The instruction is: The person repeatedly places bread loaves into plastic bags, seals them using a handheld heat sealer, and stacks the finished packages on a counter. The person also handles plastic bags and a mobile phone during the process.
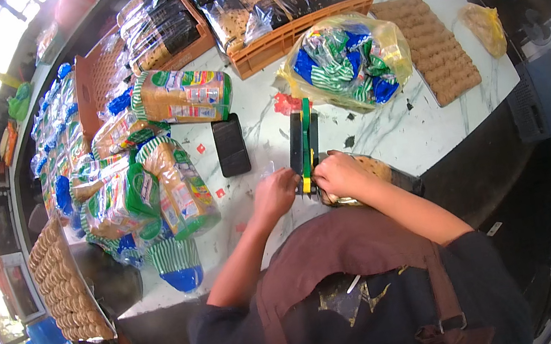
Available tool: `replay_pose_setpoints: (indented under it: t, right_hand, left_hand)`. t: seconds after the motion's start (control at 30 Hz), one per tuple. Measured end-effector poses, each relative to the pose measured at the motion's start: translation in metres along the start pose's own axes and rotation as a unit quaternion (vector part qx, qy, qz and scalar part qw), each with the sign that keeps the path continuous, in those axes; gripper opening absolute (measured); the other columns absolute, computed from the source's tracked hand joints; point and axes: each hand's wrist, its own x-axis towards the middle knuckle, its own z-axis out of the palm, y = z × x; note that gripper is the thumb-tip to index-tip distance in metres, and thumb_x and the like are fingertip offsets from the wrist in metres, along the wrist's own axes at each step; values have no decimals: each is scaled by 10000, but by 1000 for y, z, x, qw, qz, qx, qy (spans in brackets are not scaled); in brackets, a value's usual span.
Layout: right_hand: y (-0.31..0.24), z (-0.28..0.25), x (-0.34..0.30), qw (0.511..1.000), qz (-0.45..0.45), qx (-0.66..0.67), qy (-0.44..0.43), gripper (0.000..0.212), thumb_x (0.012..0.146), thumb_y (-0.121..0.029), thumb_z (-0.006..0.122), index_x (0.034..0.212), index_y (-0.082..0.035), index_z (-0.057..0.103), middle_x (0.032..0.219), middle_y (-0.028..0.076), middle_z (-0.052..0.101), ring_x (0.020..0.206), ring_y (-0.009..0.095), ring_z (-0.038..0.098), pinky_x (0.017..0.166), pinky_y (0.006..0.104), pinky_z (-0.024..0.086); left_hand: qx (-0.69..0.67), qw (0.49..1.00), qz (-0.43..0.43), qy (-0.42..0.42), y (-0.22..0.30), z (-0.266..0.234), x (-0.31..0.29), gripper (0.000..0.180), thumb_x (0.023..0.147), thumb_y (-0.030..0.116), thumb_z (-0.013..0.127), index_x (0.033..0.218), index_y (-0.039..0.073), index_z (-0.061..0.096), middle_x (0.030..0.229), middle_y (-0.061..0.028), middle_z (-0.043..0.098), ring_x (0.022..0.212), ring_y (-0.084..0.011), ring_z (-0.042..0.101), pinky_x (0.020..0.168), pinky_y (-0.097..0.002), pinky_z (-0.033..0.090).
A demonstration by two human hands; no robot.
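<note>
A black and green bag-neck tape sealer [307,142] with a yellow part at its near end stands upright on the marble-patterned table [263,138]. Close to its near left side is my left hand [277,192], fingers pinched; a bit of clear plastic shows by them, but what they hold is hidden. Across from it, my right hand [340,174] is closed at the end of a bagged loaf of speckled bread [376,168], right beside the sealer. My right hand and forearm partly cover this loaf, which lies along the table's near edge.
A dark phone [231,145] lies left of the sealer. Bagged loaves [178,186] crowd the left side. Orange crates [301,34] of dark-labelled loaves stand at the back. Beyond the sealer are a yellow bag of wrappers [351,61] and a brown bumpy tray [432,49].
</note>
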Motion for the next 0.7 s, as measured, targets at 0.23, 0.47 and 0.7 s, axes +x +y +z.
replay_pose_setpoints:
  t: [0.23,0.47,0.7]
  right_hand:
    - [14,41,8,997,41,-49,-35,140,737,-119,603,787,-40,707,798,161,697,748,334,686,648,430,538]
    - [25,14,-39,998,45,-20,-46,152,742,-141,596,762,-40,708,768,185,683,734,350,678,672,453,536]
    - [58,-34,-105,992,8,84,97,140,776,-135,602,736,-18,668,741,187,649,739,383,631,708,458,516]
  left_hand:
    - [2,991,-123,-53,-3,13,7,274,901,205,612,1143,78,627,1185,-148,621,834,-336,675,665,-399,530]
    - [224,963,151,-11,53,-2,-25,493,863,259,635,1334,173,514,1525,-93,299,1430,-294,234,1118,-542,227]
    - [309,939,139,52,81,0,-27,486,829,149,606,1309,124,539,1486,-74,367,1383,-285,333,1080,-555,257]
